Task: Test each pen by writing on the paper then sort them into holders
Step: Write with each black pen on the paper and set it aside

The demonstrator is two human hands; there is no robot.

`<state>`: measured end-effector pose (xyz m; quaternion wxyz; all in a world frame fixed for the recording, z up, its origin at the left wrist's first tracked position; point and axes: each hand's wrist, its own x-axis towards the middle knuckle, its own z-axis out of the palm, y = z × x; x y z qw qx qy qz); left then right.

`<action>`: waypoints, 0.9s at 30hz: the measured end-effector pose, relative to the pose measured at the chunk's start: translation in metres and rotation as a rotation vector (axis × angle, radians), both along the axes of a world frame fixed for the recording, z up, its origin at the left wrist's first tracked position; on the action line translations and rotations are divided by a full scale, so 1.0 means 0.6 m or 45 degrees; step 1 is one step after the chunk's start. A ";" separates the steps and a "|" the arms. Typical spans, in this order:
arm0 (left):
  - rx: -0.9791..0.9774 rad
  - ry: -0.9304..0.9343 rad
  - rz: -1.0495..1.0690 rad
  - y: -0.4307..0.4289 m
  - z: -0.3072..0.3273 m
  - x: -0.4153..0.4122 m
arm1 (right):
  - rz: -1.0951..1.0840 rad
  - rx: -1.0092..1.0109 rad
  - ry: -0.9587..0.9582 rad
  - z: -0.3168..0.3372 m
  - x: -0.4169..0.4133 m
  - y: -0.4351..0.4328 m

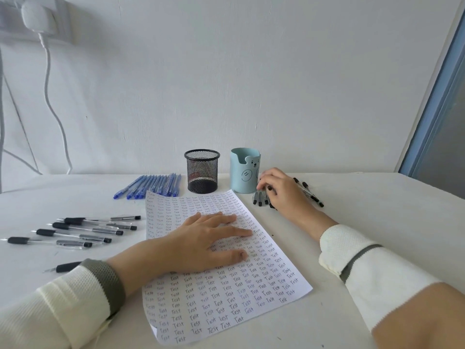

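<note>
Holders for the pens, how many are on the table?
2. The black mesh holder stands at the paper's far edge; the blue bear holder stands right of it, by the right hand. None looks hidden.

Written-over paper (226, 298), loose pens (75, 231) around (holders (202, 175) upright behind)

White wall charger (37, 17), hanging cable (48, 66)

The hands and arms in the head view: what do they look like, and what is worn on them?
Both hands, the left hand and the right hand, are bare, with no ring or watch showing. Each arm wears a cream knitted sleeve, the left sleeve and the right sleeve, with a grey-green band near the wrist.
</note>
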<state>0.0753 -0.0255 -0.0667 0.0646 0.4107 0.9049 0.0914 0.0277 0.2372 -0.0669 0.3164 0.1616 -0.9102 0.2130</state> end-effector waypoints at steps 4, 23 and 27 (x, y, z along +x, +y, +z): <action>0.003 0.007 -0.006 -0.001 -0.002 -0.002 | -0.059 0.067 -0.114 0.003 -0.015 -0.005; 0.388 0.277 0.482 -0.160 0.083 -0.110 | 0.392 0.122 -0.491 0.004 0.100 -0.068; 0.231 0.026 0.570 -0.206 0.091 -0.117 | 0.376 0.133 -0.561 0.003 0.098 -0.067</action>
